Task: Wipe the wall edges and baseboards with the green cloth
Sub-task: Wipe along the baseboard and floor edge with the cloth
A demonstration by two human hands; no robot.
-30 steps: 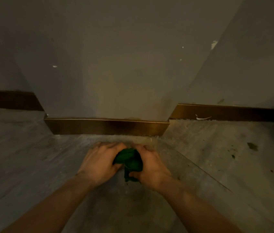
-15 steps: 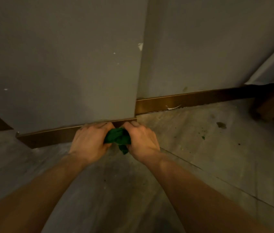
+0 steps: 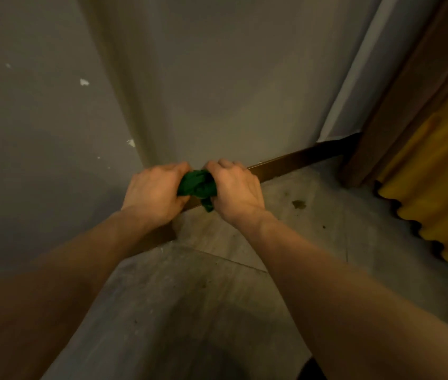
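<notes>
A bunched green cloth [image 3: 196, 185] is held between both hands, pressed at the foot of the grey wall's outer corner edge [image 3: 146, 127]. My left hand [image 3: 154, 193] grips its left side, my right hand [image 3: 235, 192] its right side, with a small tail of cloth hanging below. The brown metallic baseboard [image 3: 297, 160] runs from behind my right hand toward the far right. A short piece of the same baseboard [image 3: 159, 237] shows under my left wrist. Most of the cloth is hidden by my fingers.
Grey wall faces [image 3: 39, 160] with small white chips stand left and ahead. A brown door frame [image 3: 398, 105] rises at the right. Yellow corrugated material [image 3: 437, 193] lies on the floor at the right. The concrete floor [image 3: 286, 229] carries dark stains and specks.
Both hands, with the cloth, have moved from the floor up to the baseboard and then right to the wall corner. The view has swung right, and the door frame and yellow material have come into view.
</notes>
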